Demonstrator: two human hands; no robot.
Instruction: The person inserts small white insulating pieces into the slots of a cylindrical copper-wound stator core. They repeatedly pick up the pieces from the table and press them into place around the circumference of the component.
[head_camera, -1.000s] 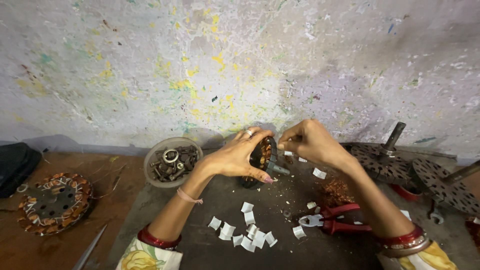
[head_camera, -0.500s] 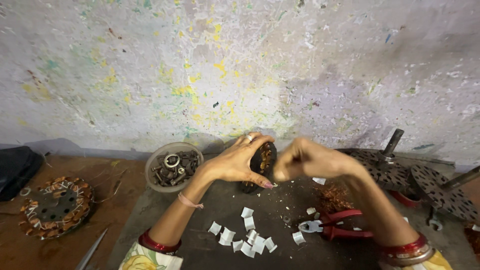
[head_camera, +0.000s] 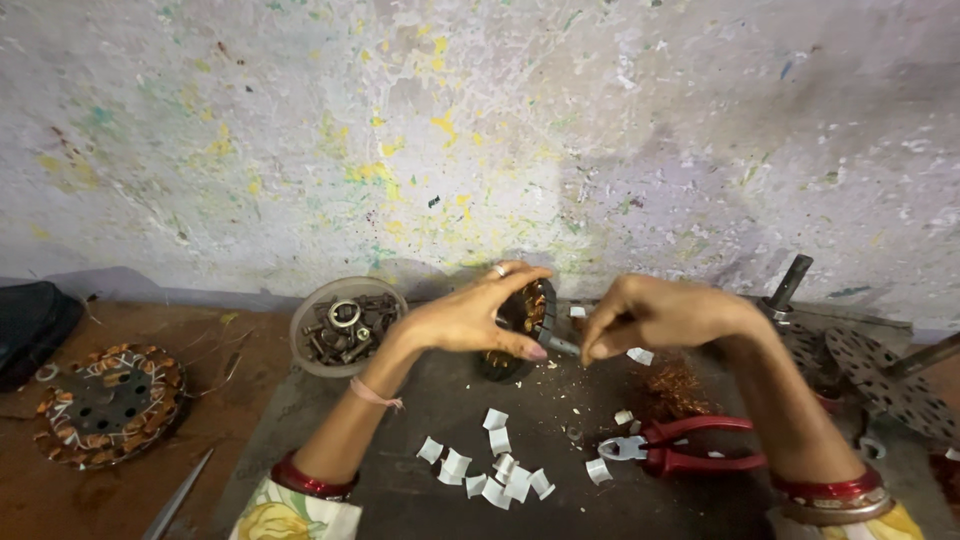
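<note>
Fingers (head_camera: 520, 345) of the left hand (head_camera: 470, 320) are gripping a small copper-wound stator (head_camera: 528, 315), holding it upright just above the dark tabletop (head_camera: 450, 400). The right hand (head_camera: 660, 315), having moved a little away from the winding since a second ago, is pinching a thin grey tool (head_camera: 563, 347) whose tip is still meeting the stator's lower edge; work on the slots appears to be continuing. White paper slips (head_camera: 495, 470) are lying scattered near the left forearm. Red-handled pliers (head_camera: 670, 450) are resting below the right wrist. A bowl of metal parts (head_camera: 345, 325) is sitting left of the hands, and a larger wound stator (head_camera: 105, 400) is lying well apart at far left.
</note>
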